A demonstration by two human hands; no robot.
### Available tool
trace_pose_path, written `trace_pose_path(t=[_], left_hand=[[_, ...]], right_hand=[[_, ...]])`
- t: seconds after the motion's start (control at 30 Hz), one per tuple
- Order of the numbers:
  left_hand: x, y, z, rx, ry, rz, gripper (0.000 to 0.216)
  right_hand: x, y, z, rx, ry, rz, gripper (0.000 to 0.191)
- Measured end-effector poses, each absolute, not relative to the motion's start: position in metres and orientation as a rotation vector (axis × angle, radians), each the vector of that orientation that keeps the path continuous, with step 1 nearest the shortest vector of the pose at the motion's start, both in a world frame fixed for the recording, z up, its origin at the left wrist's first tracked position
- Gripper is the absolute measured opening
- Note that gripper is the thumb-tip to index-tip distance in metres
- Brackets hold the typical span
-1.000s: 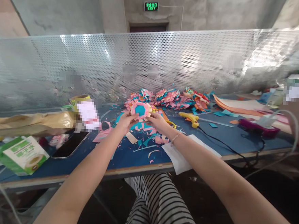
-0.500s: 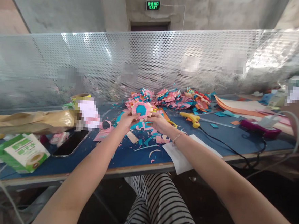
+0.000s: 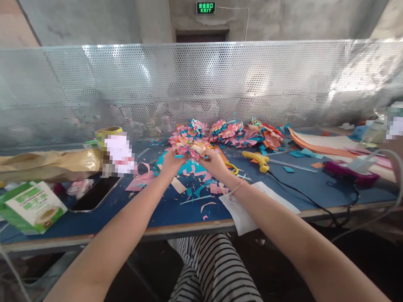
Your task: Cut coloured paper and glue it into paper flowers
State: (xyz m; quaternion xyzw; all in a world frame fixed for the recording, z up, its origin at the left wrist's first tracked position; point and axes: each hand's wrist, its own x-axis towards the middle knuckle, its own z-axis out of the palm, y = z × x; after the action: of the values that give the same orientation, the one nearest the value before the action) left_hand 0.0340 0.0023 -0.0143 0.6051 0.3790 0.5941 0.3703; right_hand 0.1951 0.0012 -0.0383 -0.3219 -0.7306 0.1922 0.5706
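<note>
Between both hands is a small flower (image 3: 198, 150) of pink, cream and blue pieces that look like felt or paper, held just above the table. The fingers of my left hand (image 3: 173, 160) close on its left side. My right hand (image 3: 215, 164) grips its right side. Behind it lies a heap of similar flowers (image 3: 225, 130) in pink, blue and orange. Below the hands, cut scraps (image 3: 199, 181) in pink, blue and cream are strewn over the blue table (image 3: 179, 214). Yellow scissor handles (image 3: 234, 168) show beside my right hand.
To the right lie a yellow glue gun (image 3: 258, 160) with a black cord, a white sheet (image 3: 243, 216), a purple power strip (image 3: 350, 173) and coloured sheets (image 3: 317, 145). On the left are a phone (image 3: 95, 194), a green box (image 3: 28, 207) and brown wrapping (image 3: 49, 161). A perforated metal screen (image 3: 140, 91) stands behind.
The flower has tipped from its blue centre facing me to nearly edge-on, showing its petals. Both hands have shifted slightly with it and keep their hold.
</note>
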Motion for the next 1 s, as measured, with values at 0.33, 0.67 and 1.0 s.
trace_pose_path(t=[0.33, 0.67, 1.0], left_hand=[[0.029, -0.014, -0.006, 2.428, 0.959, 1.997, 0.025], [0.025, -0.012, -0.007, 2.711, 0.838, 2.099, 0.007], [0.023, -0.012, -0.007, 2.748, 0.890, 2.062, 0.007]], right_hand=[[0.215, -0.008, -0.028, -0.582, -1.973, -0.380, 0.026], [0.217, -0.016, -0.023, -0.623, -2.033, -0.500, 0.034], [0.217, -0.013, -0.027, -0.624, -2.058, -0.506, 0.036]])
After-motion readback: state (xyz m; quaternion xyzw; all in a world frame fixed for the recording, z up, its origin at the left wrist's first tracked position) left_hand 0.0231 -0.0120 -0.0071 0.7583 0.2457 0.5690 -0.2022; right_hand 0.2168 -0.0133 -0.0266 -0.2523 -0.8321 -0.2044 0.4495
